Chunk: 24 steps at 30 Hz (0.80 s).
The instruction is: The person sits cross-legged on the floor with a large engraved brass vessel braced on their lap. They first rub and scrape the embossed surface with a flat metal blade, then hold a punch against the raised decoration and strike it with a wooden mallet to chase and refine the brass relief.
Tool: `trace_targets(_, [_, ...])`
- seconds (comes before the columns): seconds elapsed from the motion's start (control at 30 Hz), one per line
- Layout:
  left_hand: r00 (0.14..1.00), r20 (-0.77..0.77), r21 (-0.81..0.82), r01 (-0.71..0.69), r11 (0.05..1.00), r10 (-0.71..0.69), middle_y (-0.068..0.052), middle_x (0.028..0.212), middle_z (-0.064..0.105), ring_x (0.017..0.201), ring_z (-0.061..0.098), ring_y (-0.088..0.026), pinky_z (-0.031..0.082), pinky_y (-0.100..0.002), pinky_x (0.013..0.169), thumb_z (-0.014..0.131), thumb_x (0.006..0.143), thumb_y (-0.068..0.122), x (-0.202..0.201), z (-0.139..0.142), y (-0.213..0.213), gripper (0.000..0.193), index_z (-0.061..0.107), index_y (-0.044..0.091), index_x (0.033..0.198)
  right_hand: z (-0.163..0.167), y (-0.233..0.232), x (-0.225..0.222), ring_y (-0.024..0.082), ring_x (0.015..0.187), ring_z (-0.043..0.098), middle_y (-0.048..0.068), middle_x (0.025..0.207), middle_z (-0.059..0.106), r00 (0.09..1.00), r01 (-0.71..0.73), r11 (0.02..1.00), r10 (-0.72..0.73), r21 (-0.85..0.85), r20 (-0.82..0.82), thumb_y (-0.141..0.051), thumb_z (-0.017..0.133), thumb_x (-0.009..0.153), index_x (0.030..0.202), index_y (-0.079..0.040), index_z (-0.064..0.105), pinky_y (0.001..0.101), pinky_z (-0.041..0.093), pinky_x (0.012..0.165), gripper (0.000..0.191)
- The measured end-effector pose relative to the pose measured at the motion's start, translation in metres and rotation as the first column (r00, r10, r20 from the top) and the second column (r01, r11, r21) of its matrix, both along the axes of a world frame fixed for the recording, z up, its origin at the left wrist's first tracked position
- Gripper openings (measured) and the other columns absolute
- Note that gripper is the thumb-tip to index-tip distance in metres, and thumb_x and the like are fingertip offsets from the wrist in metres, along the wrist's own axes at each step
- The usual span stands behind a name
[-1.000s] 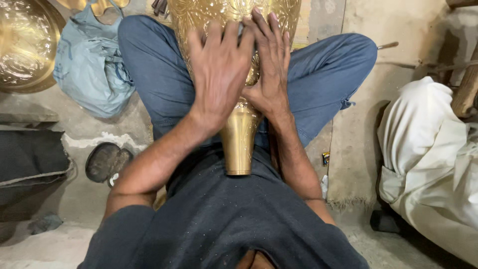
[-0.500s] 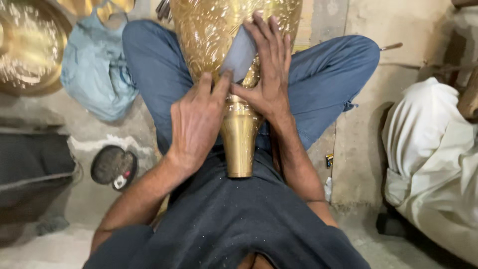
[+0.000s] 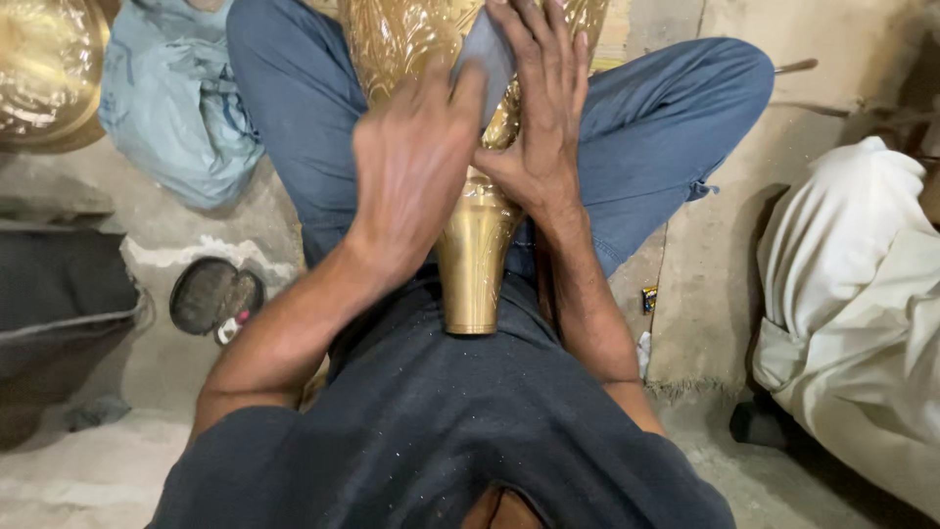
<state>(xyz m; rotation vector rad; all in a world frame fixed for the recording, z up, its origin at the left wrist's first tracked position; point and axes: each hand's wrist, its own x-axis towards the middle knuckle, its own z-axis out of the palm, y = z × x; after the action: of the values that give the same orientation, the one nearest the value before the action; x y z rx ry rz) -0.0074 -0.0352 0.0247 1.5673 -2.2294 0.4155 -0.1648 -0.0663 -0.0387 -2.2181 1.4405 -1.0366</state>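
Pressing grey pad (image 3: 487, 51) against brass vase (image 3: 474, 257), right hand (image 3: 541, 108) flat

A floor-level metal workshop: engraved brass vase (image 3: 470, 245), brass tray (image 3: 39, 69).

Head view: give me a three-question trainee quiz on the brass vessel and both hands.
1. True or false: the brass vessel lies between the person's crossed legs, narrow end toward the body.
2. What presses the grey sheet against the vessel? A) left hand only B) both hands C) right hand only
3. What lies on the floor left of the left forearm?

Key
1. True.
2. B: both hands rest on it.
3. A dark round dish.
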Motion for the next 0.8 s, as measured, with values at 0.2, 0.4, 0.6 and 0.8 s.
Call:
trace_targets(0.2, [1.0,-0.001,-0.023,0.003,1.0,-0.003,-0.008,0.097,0.069,0.079,0.062,-0.015,0.05,-0.026,0.058,0.077,0.092,0.004,0.004,-0.011,0.006,0.022,0.069,0.005,0.112,0.004,-0.002,0.0,0.026,0.161,0.019,0.005,0.167,0.036,1.0,-0.004,1.0,0.004,-0.013,0.004,-0.047,0.093,0.087,0.164,-0.019,0.04,0.052,0.005,0.135,0.097])
trace_targets(0.4, [0.997,0.072,-0.067,-0.002,0.998,0.007,-0.009,0.095,0.07,0.089,0.062,-0.019,0.052,-0.032,0.073,0.078,0.09,0.006,-0.005,-0.002,-0.009,0.021,0.07,0.004,0.109,0.006,0.001,0.001,0.027,0.161,0.019,0.006,0.172,0.036,1.0,-0.008,0.999,0.007,0.033,0.021,-0.051,0.093,0.086,0.163,-0.018,0.04,0.0528,0.006,0.134,0.099])
trace_targets(0.6, [0.999,-0.033,-0.029,0.023,0.999,-0.024,-0.012,0.101,0.071,0.099,0.061,-0.024,0.05,-0.035,0.084,0.076,0.085,0.007,0.0,0.013,0.006,0.029,0.071,0.003,0.113,0.006,0.0,0.001,0.026,0.163,0.018,0.004,0.169,0.035,1.0,0.013,1.0,-0.013,0.027,0.006,-0.043,0.089,0.09,0.16,-0.018,0.04,0.0529,0.006,0.136,0.09])
trace_targets(0.8, [0.998,0.026,-0.036,0.059,0.998,-0.058,-0.01,0.096,0.069,0.096,0.06,-0.023,0.049,-0.036,0.083,0.076,0.082,0.01,-0.003,-0.005,-0.011,0.025,0.069,0.003,0.105,0.008,0.0,0.0,0.027,0.163,0.018,0.005,0.171,0.036,1.0,-0.005,0.999,0.004,0.043,0.022,-0.051,0.094,0.083,0.163,-0.019,0.04,0.055,0.006,0.135,0.101])
